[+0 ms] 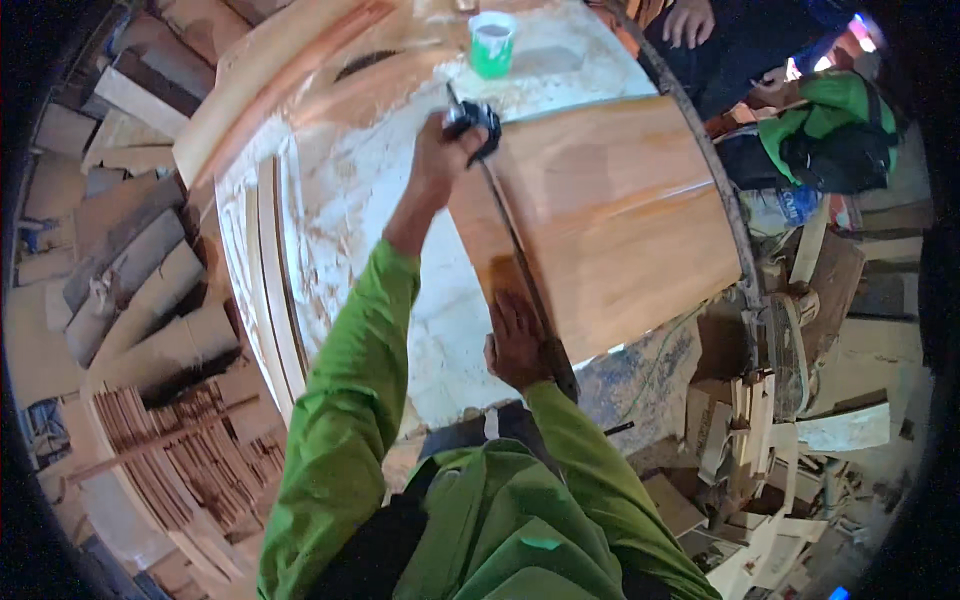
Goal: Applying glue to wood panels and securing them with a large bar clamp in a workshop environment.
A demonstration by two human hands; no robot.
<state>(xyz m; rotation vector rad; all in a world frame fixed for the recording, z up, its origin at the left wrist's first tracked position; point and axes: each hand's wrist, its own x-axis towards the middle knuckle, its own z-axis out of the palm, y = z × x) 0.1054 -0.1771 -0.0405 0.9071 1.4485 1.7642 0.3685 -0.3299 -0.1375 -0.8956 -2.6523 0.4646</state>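
A reddish-brown wooden panel (pixel 640 200) lies on the white, smeared work table (pixel 420 330). Along its left part runs a long, narrow dark bar (pixel 515 235), slanting from the far side down toward me. At the bar's far end my left hand (pixel 435 160) is closed around a black tool (pixel 478 128) with a slim metal end; its exact kind is unclear. Nearer to me, my right hand (pixel 517 345) presses flat on the wood beside the bar, fingers stretched forward. Under those fingers the wood looks darker.
A green-and-white cup (pixel 491 45) stands beyond the panel. Long wooden strips (pixel 268 270) lie along the table's left side. Another person's hand (pixel 688 22) shows at the far right. Stacked thin slats (pixel 190 450) sit lower left, with wood scraps (pixel 750 480) lower right.
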